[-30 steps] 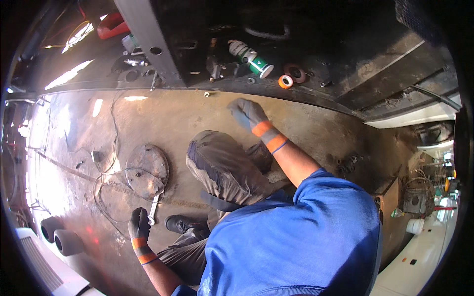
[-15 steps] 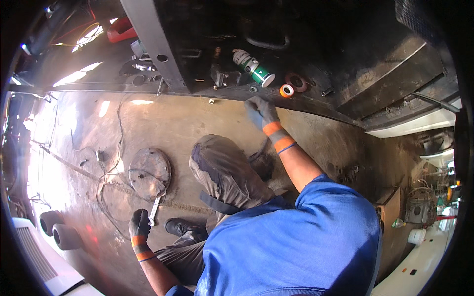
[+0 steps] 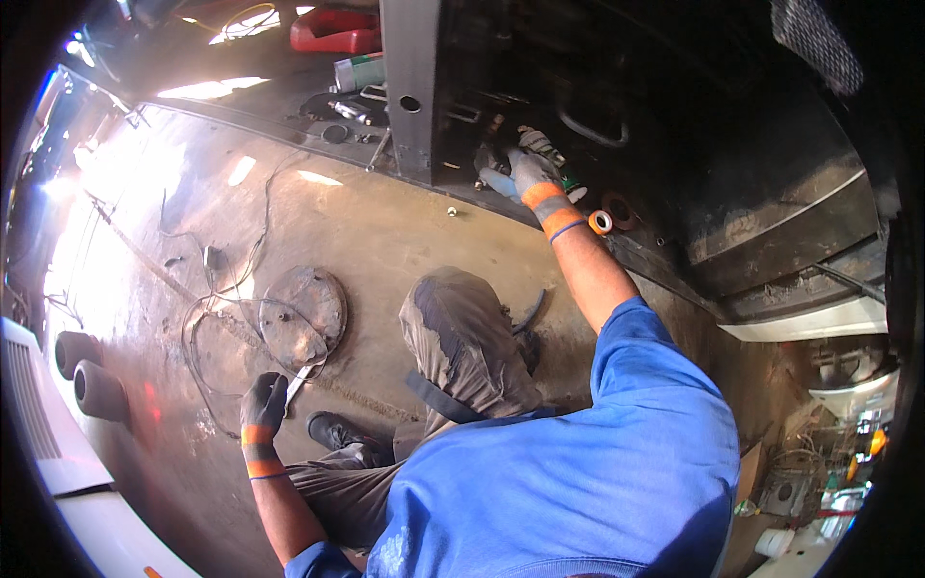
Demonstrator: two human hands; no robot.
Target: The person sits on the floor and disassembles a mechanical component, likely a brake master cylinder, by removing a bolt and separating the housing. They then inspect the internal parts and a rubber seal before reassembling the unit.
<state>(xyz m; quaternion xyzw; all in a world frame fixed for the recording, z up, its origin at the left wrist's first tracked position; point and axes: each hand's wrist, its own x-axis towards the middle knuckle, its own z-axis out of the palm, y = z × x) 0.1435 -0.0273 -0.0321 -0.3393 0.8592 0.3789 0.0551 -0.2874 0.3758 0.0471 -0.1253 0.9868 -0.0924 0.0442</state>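
Note:
My left hand [image 3: 263, 401], in a dark glove with an orange-striped cuff, is closed at the lower left, against the lower part of a light metal wrench [image 3: 300, 382]. The upper end of the wrench lies by the rim of a round, worn metal disc [image 3: 289, 313]. My right hand [image 3: 532, 175], in a grey-blue glove, reaches over the dark ledge with its fingers apart. It partly covers a green and white can [image 3: 541, 143]. Its fingertips are next to a dark metal part [image 3: 485, 161]. An orange and white tape roll [image 3: 599, 223] lies to its right.
A grey upright post [image 3: 409, 87] stands left of my right arm. Beyond it are a red tray [image 3: 334, 32] and another green can [image 3: 360, 72]. Cables [image 3: 198, 332] loop over the floor around the disc. Two dark rollers [image 3: 99, 390] are at far left.
My right hand has moved forward from the ledge's edge to over the can. The view has turned somewhat. My left hand and the wrench keep their place by the disc.

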